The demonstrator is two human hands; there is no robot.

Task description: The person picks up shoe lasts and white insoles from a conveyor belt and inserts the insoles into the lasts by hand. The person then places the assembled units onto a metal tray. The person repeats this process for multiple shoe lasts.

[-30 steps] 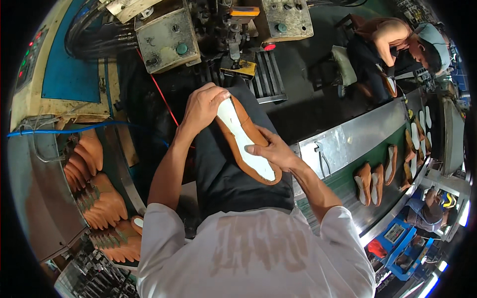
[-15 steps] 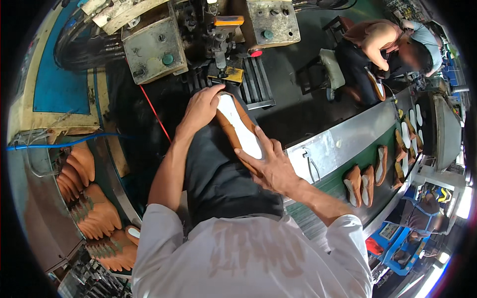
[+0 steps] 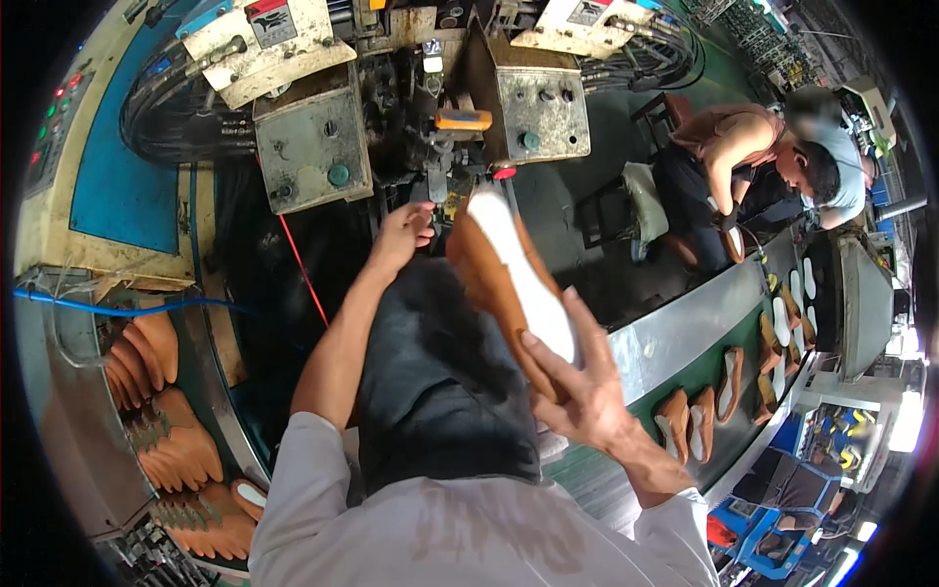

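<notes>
A brown shoe upper [image 3: 479,264] with a white insole [image 3: 525,279] facing up is in my right hand [image 3: 587,391]. That hand grips it at the near end, thumb and fingers on opposite sides. The shoe tilts away from me over my dark-clad lap, and its far end is blurred close to the machine. My left hand [image 3: 406,238] is apart from the shoe, to its left, in front of the machine head [image 3: 440,161]. Its fingers are loosely bent and parted, with nothing seen in them.
Control boxes with green buttons [image 3: 337,175] flank the machine. On my left, brown uppers [image 3: 176,435] lie in stacked rows. To my right, a green conveyor [image 3: 646,391] with a metal edge carries several brown shoes [image 3: 701,423]. A co-worker [image 3: 729,157] sits bent over beyond it.
My left hand has let go of the shoe's far end and moved slightly down. My right hand has drawn right and lifted the shoe. The view has tilted up toward the machine.
</notes>
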